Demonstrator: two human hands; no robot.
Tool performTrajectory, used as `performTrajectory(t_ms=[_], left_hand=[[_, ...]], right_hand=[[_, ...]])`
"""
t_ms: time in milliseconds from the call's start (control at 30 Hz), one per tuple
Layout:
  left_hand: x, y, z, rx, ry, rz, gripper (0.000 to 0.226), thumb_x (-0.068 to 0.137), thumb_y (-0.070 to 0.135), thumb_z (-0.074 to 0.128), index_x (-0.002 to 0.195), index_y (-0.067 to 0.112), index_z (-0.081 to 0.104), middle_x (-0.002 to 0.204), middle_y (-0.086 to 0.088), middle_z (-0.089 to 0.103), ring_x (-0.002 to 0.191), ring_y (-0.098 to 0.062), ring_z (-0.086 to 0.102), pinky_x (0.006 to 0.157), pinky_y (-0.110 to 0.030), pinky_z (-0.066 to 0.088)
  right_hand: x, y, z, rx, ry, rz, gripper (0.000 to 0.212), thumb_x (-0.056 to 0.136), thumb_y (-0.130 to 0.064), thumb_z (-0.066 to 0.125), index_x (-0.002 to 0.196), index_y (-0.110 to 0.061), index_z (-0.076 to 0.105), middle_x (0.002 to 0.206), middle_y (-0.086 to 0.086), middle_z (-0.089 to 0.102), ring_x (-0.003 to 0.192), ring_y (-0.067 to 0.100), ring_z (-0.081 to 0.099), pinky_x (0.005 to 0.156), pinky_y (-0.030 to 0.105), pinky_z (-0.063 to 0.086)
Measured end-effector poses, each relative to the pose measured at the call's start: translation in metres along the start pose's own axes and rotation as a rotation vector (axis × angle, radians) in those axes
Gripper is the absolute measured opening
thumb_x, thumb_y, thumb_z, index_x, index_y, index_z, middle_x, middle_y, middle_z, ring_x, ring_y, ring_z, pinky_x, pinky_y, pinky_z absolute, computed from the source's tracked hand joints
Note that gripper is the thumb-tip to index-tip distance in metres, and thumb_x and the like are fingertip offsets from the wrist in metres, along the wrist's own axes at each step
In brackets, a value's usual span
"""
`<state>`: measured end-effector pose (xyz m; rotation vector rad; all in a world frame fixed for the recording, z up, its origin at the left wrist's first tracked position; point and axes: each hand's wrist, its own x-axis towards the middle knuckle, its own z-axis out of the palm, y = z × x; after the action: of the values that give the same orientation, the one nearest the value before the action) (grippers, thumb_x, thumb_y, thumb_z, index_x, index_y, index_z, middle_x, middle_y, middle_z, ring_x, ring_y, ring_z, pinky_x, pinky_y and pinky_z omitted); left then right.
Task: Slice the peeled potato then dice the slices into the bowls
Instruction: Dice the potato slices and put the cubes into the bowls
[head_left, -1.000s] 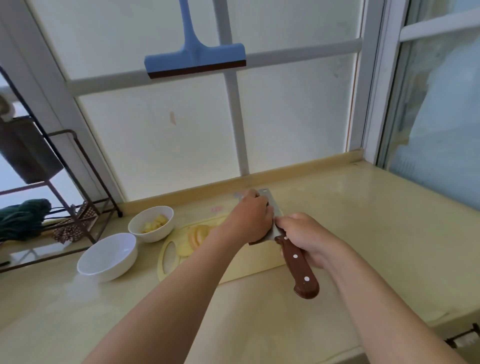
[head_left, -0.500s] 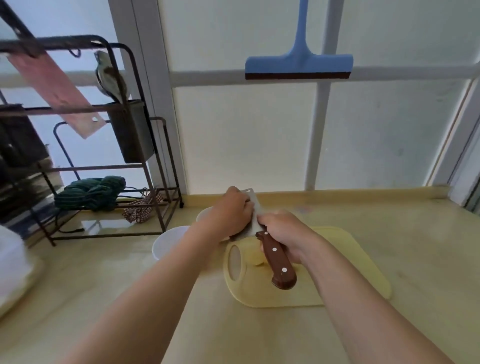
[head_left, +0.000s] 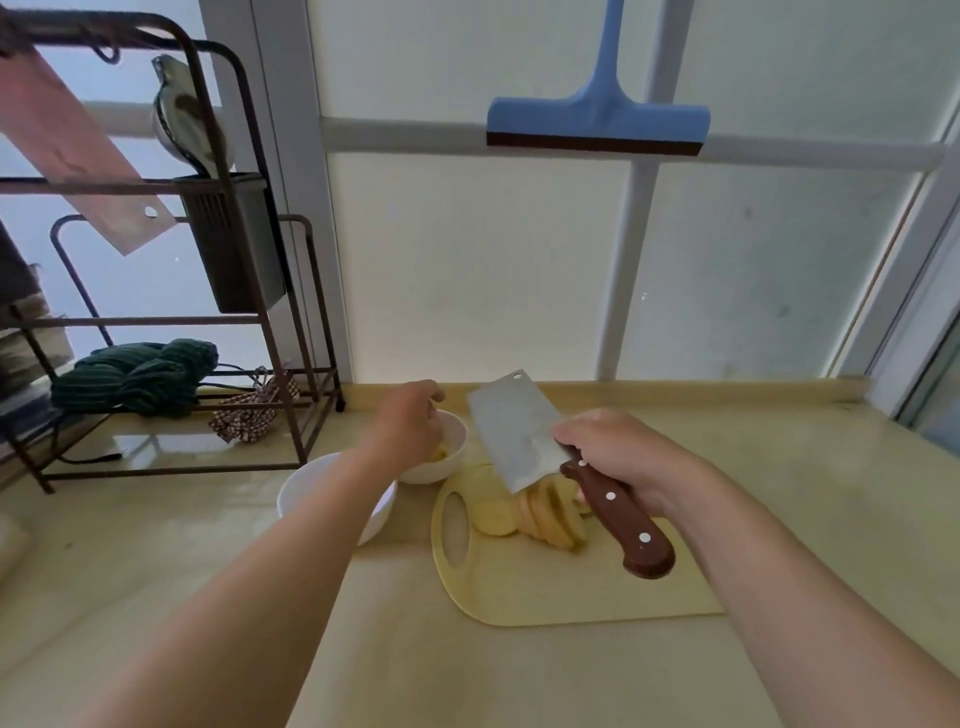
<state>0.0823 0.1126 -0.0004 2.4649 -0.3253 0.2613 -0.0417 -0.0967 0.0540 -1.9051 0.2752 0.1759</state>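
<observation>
**Left hand (head_left: 408, 423) has swung from the cleaver (head_left: 519, 431) to the far bowl (head_left: 447, 467)**

You have taken it off the flat of the blade. It now hangs over that small white bowl with its fingers pointing down inside, and whether they pinch anything cannot be told. Your right hand (head_left: 618, 457) is wrapped round the brown handle, holding the blade raised and tilted above the cutting board (head_left: 545, 592). Potato slices (head_left: 550, 514) lie fanned on the board just under the blade, left of your right hand. Diced pieces (head_left: 440, 453) show in the far bowl below your left hand. A second white bowl (head_left: 322, 493) sits on the tabletop (head_left: 156, 571) beneath your left forearm.
</observation>
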Motion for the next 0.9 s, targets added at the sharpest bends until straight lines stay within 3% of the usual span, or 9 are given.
performTrajectory(t_ms=[100, 167, 400, 600, 767, 900], left_hand=[[-0.001, 0.002, -0.009, 0.003, 0.042, -0.005, 0.035, 0.095, 0.006, 0.042, 0.126, 0.012, 0.058, 0.104, -0.001, 0.057, 0.079, -0.013, 0.056, 0.056, -0.018, 0.042], [-0.002, 0.006, -0.013, 0.016, 0.058, 0.009, 0.035, 0.096, 0.008, 0.039, 0.124, 0.013, 0.060, 0.109, -0.005, 0.060, 0.077, -0.013, 0.057, 0.053, -0.017, 0.043], [-0.035, 0.056, -0.005, 0.052, -0.001, 0.193, 0.031, 0.096, 0.015, 0.045, 0.121, 0.017, 0.062, 0.110, -0.001, 0.065, 0.101, -0.020, 0.059, 0.087, -0.033, 0.050], [-0.056, 0.105, 0.028, 0.196, -0.204, 0.345, 0.034, 0.095, 0.022, 0.050, 0.129, 0.018, 0.058, 0.122, -0.001, 0.059, 0.110, -0.021, 0.055, 0.090, -0.030, 0.045], [-0.058, 0.119, 0.047, 0.436, -0.434, 0.285, 0.059, 0.093, 0.043, 0.055, 0.146, 0.025, 0.038, 0.144, 0.003, 0.041, 0.132, -0.020, 0.039, 0.102, -0.032, 0.036], [-0.055, 0.131, 0.058, 0.533, -0.480, 0.244, 0.060, 0.092, 0.051, 0.053, 0.143, 0.022, 0.040, 0.143, 0.000, 0.044, 0.130, -0.022, 0.043, 0.100, -0.037, 0.041]], right_hand=[[-0.004, 0.004, -0.015, -0.028, 0.035, -0.017, 0.027, 0.102, -0.014, 0.052, 0.077, -0.012, 0.046, 0.060, 0.006, 0.049, 0.040, 0.018, 0.046, 0.039, 0.020, 0.042], [-0.009, 0.008, -0.030, -0.024, 0.059, -0.031, 0.027, 0.103, -0.015, 0.052, 0.078, -0.011, 0.046, 0.054, 0.003, 0.047, 0.039, 0.017, 0.046, 0.037, 0.020, 0.040], [-0.035, 0.055, -0.091, 0.060, 0.230, 0.003, 0.025, 0.104, -0.019, 0.052, 0.081, -0.008, 0.048, 0.048, 0.007, 0.046, 0.035, 0.019, 0.044, 0.038, 0.023, 0.036], [-0.049, 0.108, -0.102, 0.132, 0.328, 0.083, 0.031, 0.103, -0.016, 0.053, 0.074, -0.005, 0.051, 0.041, 0.006, 0.048, 0.029, 0.017, 0.043, 0.035, 0.017, 0.033], [-0.045, 0.127, -0.104, 0.152, 0.323, 0.070, 0.026, 0.103, -0.015, 0.053, 0.079, -0.004, 0.054, 0.043, 0.007, 0.053, 0.030, 0.017, 0.046, 0.035, 0.016, 0.032], [-0.046, 0.129, -0.105, 0.174, 0.299, 0.048, 0.031, 0.102, -0.013, 0.049, 0.076, 0.000, 0.058, 0.042, 0.004, 0.058, 0.030, 0.016, 0.047, 0.035, 0.015, 0.033]])
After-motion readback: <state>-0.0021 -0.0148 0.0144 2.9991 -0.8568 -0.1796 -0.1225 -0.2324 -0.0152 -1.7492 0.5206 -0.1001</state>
